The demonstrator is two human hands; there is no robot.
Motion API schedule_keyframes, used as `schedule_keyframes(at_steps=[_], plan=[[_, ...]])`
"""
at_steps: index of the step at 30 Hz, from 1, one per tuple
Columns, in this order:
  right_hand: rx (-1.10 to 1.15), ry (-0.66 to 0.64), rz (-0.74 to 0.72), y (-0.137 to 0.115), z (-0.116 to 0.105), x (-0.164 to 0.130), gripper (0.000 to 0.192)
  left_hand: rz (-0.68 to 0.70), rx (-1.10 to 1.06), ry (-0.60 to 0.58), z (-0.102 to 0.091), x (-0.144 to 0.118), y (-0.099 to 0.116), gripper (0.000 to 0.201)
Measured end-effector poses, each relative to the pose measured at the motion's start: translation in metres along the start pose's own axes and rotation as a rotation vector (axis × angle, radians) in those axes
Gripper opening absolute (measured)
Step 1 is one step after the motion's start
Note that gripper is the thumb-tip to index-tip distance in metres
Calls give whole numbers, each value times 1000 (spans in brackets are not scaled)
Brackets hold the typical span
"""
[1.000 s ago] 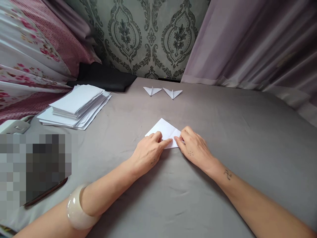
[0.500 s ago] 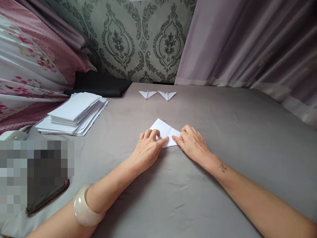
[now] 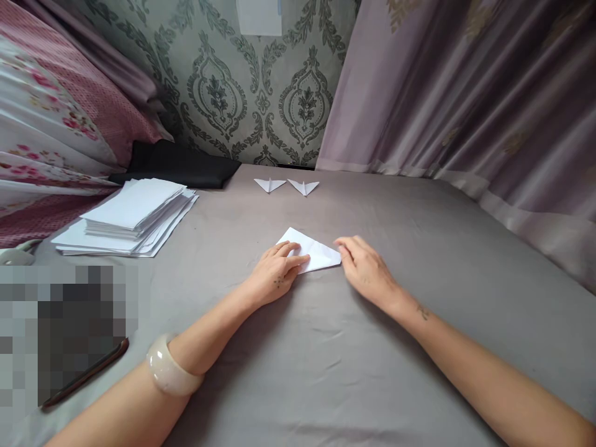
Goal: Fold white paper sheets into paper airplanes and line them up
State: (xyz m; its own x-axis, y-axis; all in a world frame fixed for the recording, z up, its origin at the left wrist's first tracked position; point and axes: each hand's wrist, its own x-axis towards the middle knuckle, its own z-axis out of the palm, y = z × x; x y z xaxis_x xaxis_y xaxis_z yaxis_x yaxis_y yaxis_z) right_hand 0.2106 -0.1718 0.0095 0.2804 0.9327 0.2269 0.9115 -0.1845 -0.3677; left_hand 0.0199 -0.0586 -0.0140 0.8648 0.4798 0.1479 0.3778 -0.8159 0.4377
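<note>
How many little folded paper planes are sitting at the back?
2. One folded plane lies at the far edge of the grey sheet, and the other plane lies just to its right. None seems hidden.

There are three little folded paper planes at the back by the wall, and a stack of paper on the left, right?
Not quite. The head view shows only two little folded paper planes at the back by the wall, side by side. The stack of paper does sit on the left.
</note>
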Motion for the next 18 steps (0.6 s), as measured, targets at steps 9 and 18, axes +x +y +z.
schedule_keyframes(at_steps=[9,18], plan=[[-260,-181,-250,-42,14,-38,40,-1,-35,14,4,-1,-2,38],[-348,-251,-247,-46,11,-36,45,-11,-34,-17,5,-2,-4,40]])
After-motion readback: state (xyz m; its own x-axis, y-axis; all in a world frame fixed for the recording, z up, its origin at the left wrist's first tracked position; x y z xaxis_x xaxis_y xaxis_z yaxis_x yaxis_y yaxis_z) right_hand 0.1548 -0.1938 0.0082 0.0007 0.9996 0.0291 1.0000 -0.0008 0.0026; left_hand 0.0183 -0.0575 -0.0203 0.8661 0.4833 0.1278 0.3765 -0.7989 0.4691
